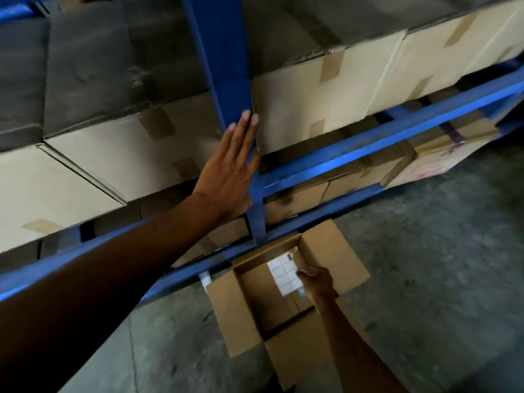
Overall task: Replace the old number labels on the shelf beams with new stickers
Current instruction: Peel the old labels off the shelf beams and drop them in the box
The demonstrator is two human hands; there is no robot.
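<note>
on the far left, closed cardboard boxes (85, 168) sit packed on the blue rack. next comes the left hand (229, 171). it is flat, fingers straight and close together, pressing on the blue upright post (224, 66) just where the post meets the shelf beam (368, 143). it holds nothing.

lower down, on the grey floor (439, 251), is an open cardboard box (255, 302) with its flaps out. inside it lies a white sticker sheet (283, 275) with rows of small labels. the right hand (316, 280) is down in the box, fingers curled at the sheet's right edge. it looks like it is pinching the sheet or one label, but it is too small and dim to be sure which.

i think the step now is getting a new sticker. to do it well, lift a label by one corner and peel slowly so it does not fold on itself. keep the sticky side off the fingers. the left hand can stay put to steady the body.

no old number label shows on the beam here.
</note>
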